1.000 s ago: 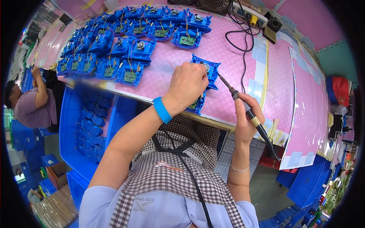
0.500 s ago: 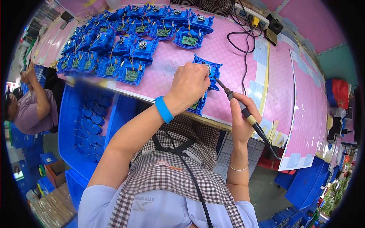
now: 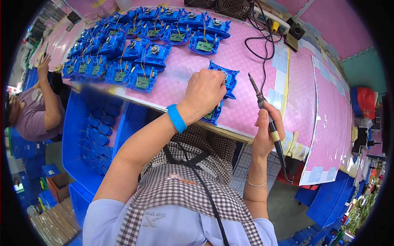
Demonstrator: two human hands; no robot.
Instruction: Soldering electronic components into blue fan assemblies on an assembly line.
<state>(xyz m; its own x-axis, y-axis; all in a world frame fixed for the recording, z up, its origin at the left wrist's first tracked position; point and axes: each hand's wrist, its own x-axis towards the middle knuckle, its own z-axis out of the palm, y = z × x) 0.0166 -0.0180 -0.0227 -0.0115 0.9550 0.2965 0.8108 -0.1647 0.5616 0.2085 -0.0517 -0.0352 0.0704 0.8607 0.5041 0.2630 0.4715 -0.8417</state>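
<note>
My right hand grips a soldering iron by its dark handle, with the metal tip pointing up and away, apart from the work. My left hand is closed in a pinch over an open blue plastic housing on the table; what the fingertips hold is hidden. Partly behind that hand, a round metal part shows in the housing. Nearer the table edge lies its other blue half, holding a green circuit board mostly covered by my wrist.
Rows of open blue housings with wires and circuit boards fill the table's far left. A blue bin of round blue parts stands below. Black fans, a power strip and a looping cable lie at the back. Another person sits left.
My right hand has drawn the soldering iron back to the right, off the housing, and its tip points more upward. My left hand stays in place. The other person's hand has risen.
</note>
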